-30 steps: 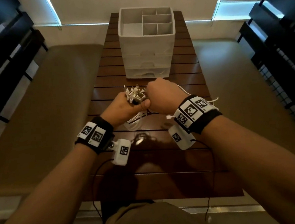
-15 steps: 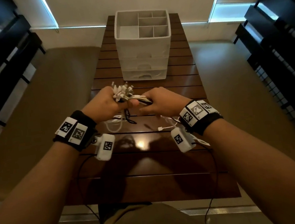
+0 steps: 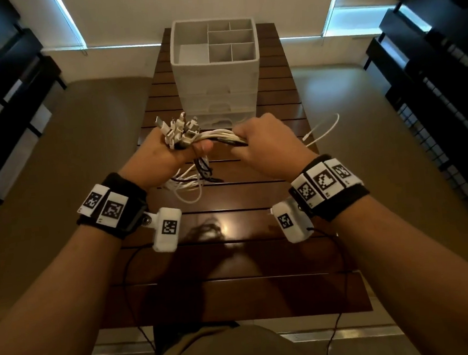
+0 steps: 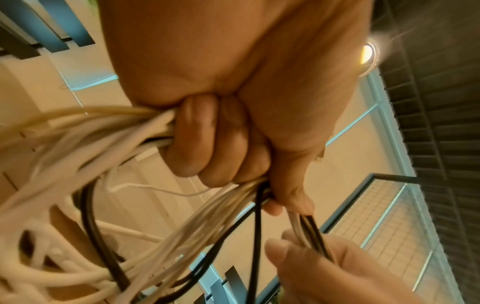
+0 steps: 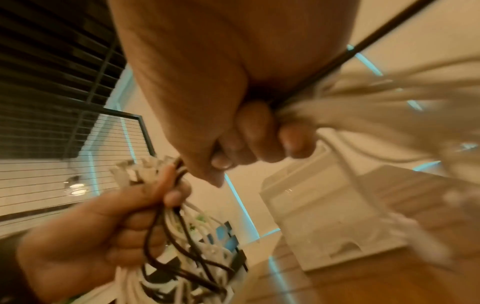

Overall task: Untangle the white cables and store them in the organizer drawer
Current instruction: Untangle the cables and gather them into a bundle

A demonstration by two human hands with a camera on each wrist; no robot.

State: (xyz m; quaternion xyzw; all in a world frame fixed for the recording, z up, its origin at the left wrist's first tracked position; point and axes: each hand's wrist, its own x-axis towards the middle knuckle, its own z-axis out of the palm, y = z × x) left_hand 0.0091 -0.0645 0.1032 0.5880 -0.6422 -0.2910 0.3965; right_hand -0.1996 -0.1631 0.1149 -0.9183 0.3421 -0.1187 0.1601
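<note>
We have the white cables [image 3: 212, 136] up off the table [image 3: 234, 262], stretched in a short span between both fists. Our left hand [image 3: 159, 159] is curled tight round the plug end, so the connectors [image 3: 179, 128] fan out above the knuckles like a small bouquet; gathering them there looks meant to keep the ends together while the rest is combed out. Our right hand [image 3: 264, 146] closes round the same bundle just to the right, fingers wrapped over smooth, round cords, with a couple of thin black cables [image 4: 255, 216] running among the white ones. Below the left fist the slack hangs in soft, loose loops [image 3: 191, 185] down to the glossy dark wooden slats, and one thin white loop [image 3: 323, 132] swings out past the right hand. At the far end stands the organizer [image 3: 216, 74], a pale, matte box with square open compartments on top and drawers [image 3: 219, 119] stacked beneath, all apparently closed. Nothing is stored yet; we judge the sorting is only beginning.
</note>
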